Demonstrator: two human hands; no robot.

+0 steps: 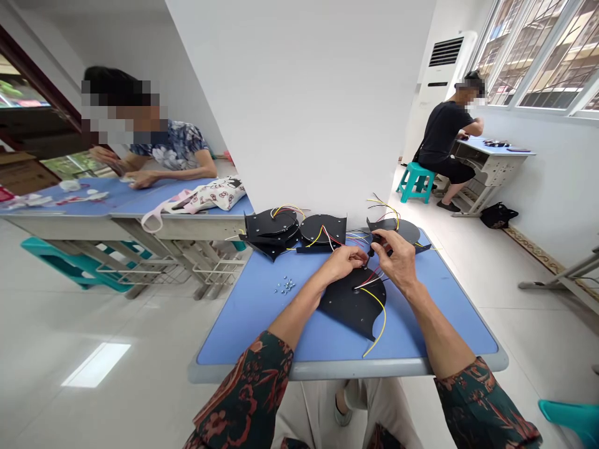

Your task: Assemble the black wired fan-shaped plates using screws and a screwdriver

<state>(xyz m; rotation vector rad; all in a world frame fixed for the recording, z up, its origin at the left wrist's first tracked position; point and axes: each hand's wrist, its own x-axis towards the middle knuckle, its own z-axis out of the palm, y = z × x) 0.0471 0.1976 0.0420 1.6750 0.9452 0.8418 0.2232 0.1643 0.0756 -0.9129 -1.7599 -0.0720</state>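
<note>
My right hand [395, 259] pinches a small black part [374, 244] above the far side of the blue desk [346, 369]. My left hand [340, 263] comes in from the left, its fingertips pressed to the lower end of that part. Below both hands lies a black plate [349, 305] with a curved notched edge, trailing yellow and red wires [379, 318]. Several more black plates with wires [271, 227] stand along the far edge. A small heap of screws [285, 285] lies left of my left hand.
A co-worker's hands [131, 171] work at the neighbouring desk [70, 199] on the left, beside a cloth bag [206, 196]. A white pillar [299, 93] stands beyond my desk. Another person [442, 134] sits on a teal stool [414, 181] at a far desk.
</note>
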